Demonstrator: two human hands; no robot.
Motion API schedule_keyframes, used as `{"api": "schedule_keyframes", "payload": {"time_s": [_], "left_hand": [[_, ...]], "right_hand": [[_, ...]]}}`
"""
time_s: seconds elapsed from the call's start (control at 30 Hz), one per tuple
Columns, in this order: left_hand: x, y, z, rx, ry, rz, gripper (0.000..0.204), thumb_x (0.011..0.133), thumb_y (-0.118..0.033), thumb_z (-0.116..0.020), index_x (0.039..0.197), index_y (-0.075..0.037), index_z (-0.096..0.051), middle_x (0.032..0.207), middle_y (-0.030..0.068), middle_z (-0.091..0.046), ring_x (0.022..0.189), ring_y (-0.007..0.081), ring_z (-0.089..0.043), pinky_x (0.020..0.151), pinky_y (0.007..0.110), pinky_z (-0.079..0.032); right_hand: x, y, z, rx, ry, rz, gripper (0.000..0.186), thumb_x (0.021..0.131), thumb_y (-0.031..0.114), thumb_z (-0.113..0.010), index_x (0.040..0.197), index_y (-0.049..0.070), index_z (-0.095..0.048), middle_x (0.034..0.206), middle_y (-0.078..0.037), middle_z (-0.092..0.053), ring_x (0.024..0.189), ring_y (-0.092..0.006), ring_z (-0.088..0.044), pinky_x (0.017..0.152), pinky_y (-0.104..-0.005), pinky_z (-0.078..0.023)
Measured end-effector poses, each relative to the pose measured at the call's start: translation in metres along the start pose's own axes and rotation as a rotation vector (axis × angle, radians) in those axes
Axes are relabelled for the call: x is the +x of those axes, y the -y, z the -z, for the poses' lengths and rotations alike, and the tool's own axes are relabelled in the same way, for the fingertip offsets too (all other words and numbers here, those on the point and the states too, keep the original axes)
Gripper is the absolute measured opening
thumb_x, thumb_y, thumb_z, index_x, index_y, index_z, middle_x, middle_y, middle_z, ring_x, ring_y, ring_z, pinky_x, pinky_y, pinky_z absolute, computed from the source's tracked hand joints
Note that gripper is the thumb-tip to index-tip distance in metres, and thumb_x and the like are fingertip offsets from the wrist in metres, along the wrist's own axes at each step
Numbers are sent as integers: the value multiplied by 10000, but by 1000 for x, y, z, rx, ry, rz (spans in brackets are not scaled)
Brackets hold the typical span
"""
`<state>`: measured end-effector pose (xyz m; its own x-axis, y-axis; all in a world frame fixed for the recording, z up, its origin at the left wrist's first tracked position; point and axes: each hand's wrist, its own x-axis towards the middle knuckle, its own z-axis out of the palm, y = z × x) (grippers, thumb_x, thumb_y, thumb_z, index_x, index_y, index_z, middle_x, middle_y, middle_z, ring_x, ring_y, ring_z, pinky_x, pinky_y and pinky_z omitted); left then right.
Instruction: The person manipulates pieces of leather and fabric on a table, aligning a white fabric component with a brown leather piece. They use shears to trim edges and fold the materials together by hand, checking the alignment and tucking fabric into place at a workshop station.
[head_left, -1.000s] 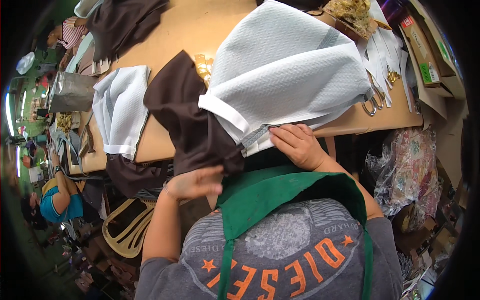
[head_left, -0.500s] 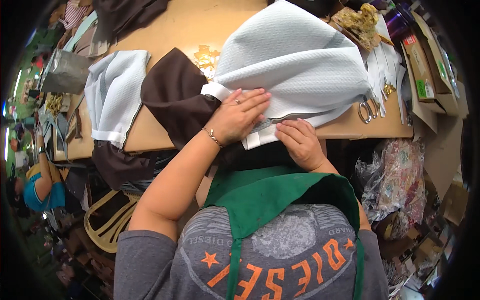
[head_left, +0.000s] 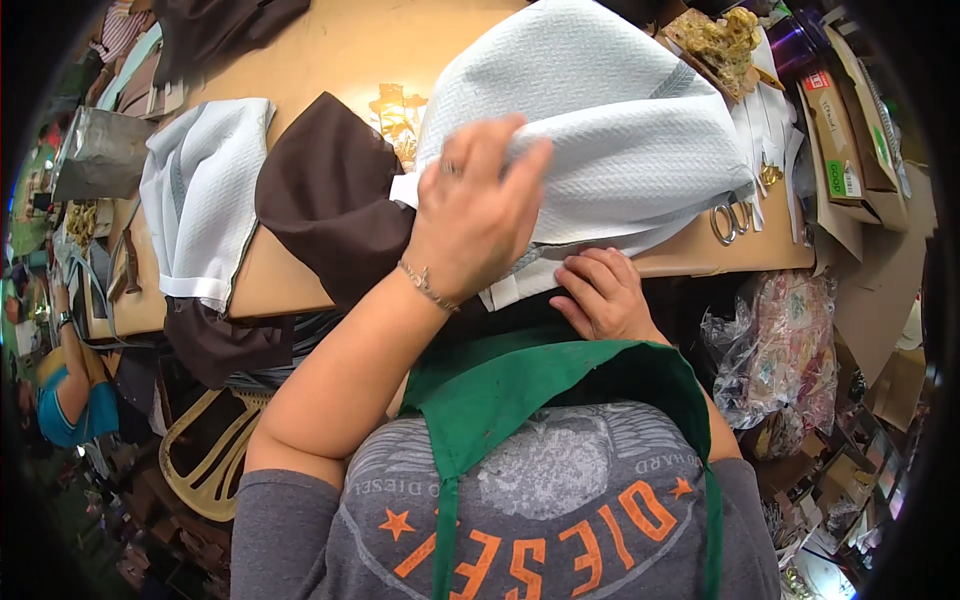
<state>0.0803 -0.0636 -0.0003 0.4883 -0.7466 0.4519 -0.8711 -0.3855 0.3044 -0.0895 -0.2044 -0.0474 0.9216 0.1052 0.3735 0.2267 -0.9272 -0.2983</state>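
Note:
A large white textured fabric piece [head_left: 600, 150] with a grey stripe lies on the table in front of me, joined to dark brown fabric [head_left: 325, 195] on its left. My left hand [head_left: 475, 205] is lifted over its left part, fingers apart and blurred by motion, with nothing visible in them. Near the table's front edge my right hand [head_left: 605, 292] rests on the lower white edge band [head_left: 525, 280], its fingers bent and the thumb apart. My left hand partly hides the seam between white and brown.
Another white and brown piece [head_left: 208, 200] hangs over the front edge at left. Scissors [head_left: 728, 224], white strips [head_left: 770, 135] and a cardboard box [head_left: 850, 140] are at right. Golden scraps [head_left: 398, 115] lie behind the brown cloth. A plastic chair [head_left: 205, 455] stands below left.
My left hand has risen off the fabric, where it lay flat. My right hand stays on the edge band, fingers more bent. The whole view has shifted slightly.

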Motion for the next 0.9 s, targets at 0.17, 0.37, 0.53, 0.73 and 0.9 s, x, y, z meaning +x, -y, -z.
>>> {"api": "schedule_keyframes", "payload": {"time_s": [0.17, 0.37, 0.53, 0.73, 0.9], "left_hand": [[42, 29, 16, -403, 597, 278, 429, 926, -396, -431, 984, -20, -630, 808, 182, -598, 660, 261, -565, 677, 353, -482], [29, 58, -2, -440, 763, 238, 314, 789, -287, -606, 969, -31, -587, 899, 188, -635, 858, 337, -609, 735, 369, -471], [14, 49, 2, -319, 782, 102, 335, 800, -204, -601, 1097, -51, -570, 1028, 200, -589, 984, 305, -564, 847, 348, -439], [-1, 23, 27, -520, 988, 334, 219, 848, -179, -524, 978, -22, -602, 930, 204, -613, 889, 347, -583, 805, 384, -453], [-26, 5, 25, -531, 692, 384, 188, 873, -167, -490, 864, 0, -577, 886, 216, -596, 842, 381, -569, 750, 405, -454]], "right_hand": [[13, 0, -3, 9, 8, -1, 356, 711, 288, -705, 1013, 117, -627, 1021, -60, -547, 961, -242, -517, 839, -400, -412], [10, -3, -12, 1, 24, 38, 322, 703, 162, -662, 1022, 191, -641, 1018, -26, -547, 968, -230, -508, 817, -395, -428], [4, -5, -19, -1, -26, 37, 248, 692, 149, -647, 938, 184, -653, 992, -20, -546, 979, -230, -515, 880, -418, -426], [5, -9, -22, 10, -85, 64, 220, 681, 144, -628, 897, 177, -652, 1001, -15, -558, 1017, -222, -517, 951, -454, -381], [4, -8, -23, -15, -100, 89, 222, 695, 152, -609, 911, 180, -647, 1025, -5, -568, 1022, -206, -518, 988, -456, -335]]}}
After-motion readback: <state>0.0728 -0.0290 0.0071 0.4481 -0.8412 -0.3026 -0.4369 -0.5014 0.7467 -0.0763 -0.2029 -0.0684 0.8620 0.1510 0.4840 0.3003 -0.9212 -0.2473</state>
